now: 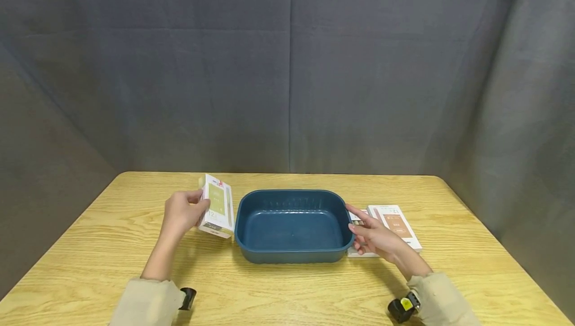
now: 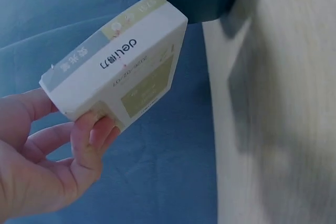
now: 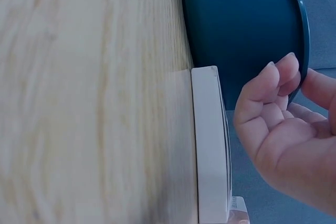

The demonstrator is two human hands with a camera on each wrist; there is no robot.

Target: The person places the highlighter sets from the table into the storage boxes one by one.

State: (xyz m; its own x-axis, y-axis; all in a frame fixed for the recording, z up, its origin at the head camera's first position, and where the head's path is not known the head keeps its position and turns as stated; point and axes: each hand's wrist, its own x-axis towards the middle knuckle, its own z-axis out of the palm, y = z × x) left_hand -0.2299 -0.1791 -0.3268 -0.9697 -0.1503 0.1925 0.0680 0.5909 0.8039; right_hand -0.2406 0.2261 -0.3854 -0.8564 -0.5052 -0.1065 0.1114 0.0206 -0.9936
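My left hand (image 1: 183, 211) grips a white pen box (image 1: 217, 205) with a green panel, thumb on its front face and fingers along its side. The box stands tilted just left of a dark blue plastic basin (image 1: 294, 256), its end face printed "deli" in the left wrist view. My right hand (image 1: 375, 236) holds the basin's right rim, with the thumb over the edge and the other fingers curled against the outer wall in the right wrist view. The basin sits on the table with nothing inside.
Beside the basin on the right lies a white box with an orange-brown panel (image 1: 396, 226). Another white box (image 1: 363, 254) lies partly hidden under my right hand. The wooden table (image 1: 287, 296) ends at a grey curtain (image 1: 287, 91) behind.
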